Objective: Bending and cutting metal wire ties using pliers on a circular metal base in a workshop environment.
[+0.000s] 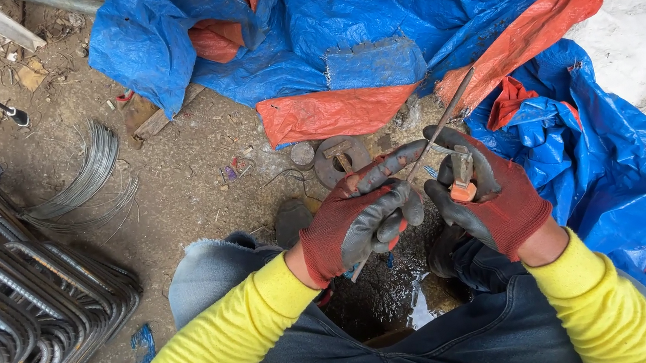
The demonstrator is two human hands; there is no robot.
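Both hands wear red and grey coated gloves below yellow sleeves. My left hand (360,214) is closed around a thin metal rod (451,104) that slants up to the right, its index finger stretched along it. My right hand (484,190) grips a small orange-handled tool (463,175) held against the rod, with the thumb curled over the rod. The rod's lower end pokes out under my left hand. I am crouched, jeans-clad knees below the hands.
A stack of bent rebar stirrups (2,311) lies at the left, with curved wire bundles (88,177) beyond. A blue and orange tarp (370,28) covers the top and right. A round metal disc (341,159) and wet dirt lie between my knees.
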